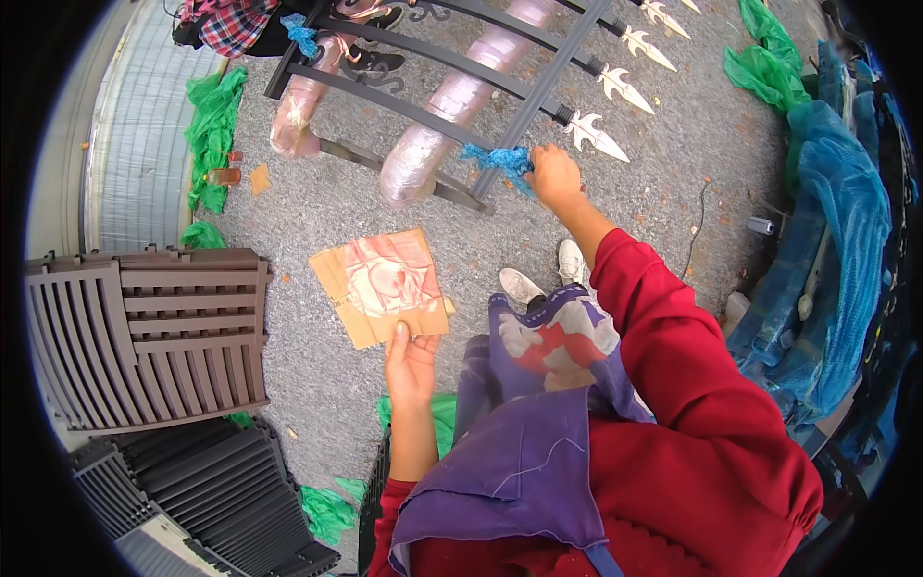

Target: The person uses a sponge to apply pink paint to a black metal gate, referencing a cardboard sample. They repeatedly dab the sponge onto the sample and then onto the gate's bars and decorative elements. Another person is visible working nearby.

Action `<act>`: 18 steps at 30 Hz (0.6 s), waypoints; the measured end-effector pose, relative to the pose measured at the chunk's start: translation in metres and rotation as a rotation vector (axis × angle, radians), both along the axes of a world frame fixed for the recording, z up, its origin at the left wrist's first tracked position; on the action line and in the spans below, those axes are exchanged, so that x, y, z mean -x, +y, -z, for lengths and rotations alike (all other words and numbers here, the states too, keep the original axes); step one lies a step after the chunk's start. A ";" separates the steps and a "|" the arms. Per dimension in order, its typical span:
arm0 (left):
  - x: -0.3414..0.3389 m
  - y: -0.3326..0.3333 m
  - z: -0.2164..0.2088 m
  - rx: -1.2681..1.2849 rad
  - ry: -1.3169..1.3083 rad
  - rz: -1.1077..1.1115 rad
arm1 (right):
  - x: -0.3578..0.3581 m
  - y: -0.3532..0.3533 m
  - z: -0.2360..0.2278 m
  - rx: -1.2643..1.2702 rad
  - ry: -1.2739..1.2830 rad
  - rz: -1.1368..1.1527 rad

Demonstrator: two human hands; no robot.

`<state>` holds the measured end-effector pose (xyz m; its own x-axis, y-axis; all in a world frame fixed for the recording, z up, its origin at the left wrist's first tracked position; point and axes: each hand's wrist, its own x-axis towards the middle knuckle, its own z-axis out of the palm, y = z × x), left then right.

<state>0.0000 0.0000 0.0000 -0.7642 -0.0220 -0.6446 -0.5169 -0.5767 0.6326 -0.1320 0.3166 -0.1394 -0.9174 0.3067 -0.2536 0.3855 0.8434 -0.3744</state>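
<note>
Right grip clasps soft blue wrap — likely best hold for the heavy-looking railing beyond; left grip pinches light-looking cardboard.

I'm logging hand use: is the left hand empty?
No, the left hand holds cardboard by its near edge.

Gray ground, green plastic (crumpled), cardboard scrap

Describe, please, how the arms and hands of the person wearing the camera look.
The right sleeve and left sleeve are plain dark red, and both end on the forearm, short of the wrist. The right hand and left hand wear no gloves.
</note>
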 end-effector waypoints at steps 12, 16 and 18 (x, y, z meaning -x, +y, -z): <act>0.017 -0.009 -0.014 -0.001 0.037 -0.033 | 0.015 -0.023 0.016 0.531 0.003 0.467; 0.028 -0.007 -0.006 -0.048 0.027 0.029 | -0.005 -0.033 0.110 0.833 0.224 0.857; 0.028 -0.012 -0.009 -0.036 0.028 0.009 | -0.002 -0.057 0.092 1.228 0.234 1.129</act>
<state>-0.0281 -0.0119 0.0092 -0.7820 0.0079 -0.6232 -0.5048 -0.5945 0.6259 -0.1302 0.2593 -0.2312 -0.4425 0.5285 -0.7245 0.3953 -0.6102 -0.6866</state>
